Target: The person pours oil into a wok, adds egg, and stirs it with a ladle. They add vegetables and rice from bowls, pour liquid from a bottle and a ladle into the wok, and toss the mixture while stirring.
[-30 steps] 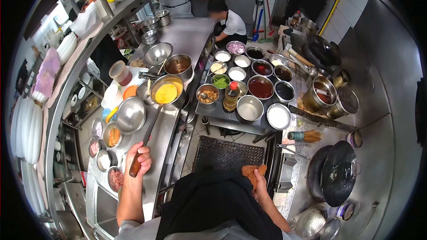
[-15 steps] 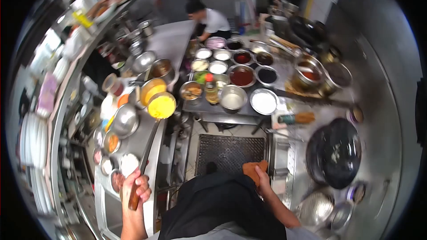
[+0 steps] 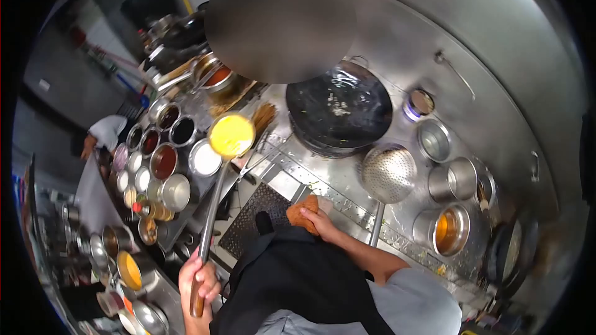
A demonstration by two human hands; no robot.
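Note:
My left hand (image 3: pixel 197 279) is closed round the wooden grip of a long ladle (image 3: pixel 213 223). Bright yellow liquid (image 3: pixel 231 135) that looks like beaten egg fills the ladle's bowl, which is held level at arm's length, left of the wok (image 3: pixel 338 108). The wok rests on the stove, dark inside with a few small bits in its bottom. Close to my waist, my right hand (image 3: pixel 320 223) grips a folded orange-brown cloth (image 3: pixel 301 213). The fingers of that hand are partly hidden by the cloth.
A perforated strainer (image 3: pixel 389 172) lies right of the wok, its handle toward me. Steel pots (image 3: pixel 452 178) and a pot of orange liquid (image 3: pixel 444 232) stand farther right. Seasoning bowls (image 3: pixel 164 161) and an oil bottle (image 3: pixel 155 211) crowd the left table. A person (image 3: pixel 107 133) is beyond.
My view has turned right, from the seasoning table toward the stove and wok. The filled ladle has swung from the left counter to near the wok. The cloth stays in my right hand.

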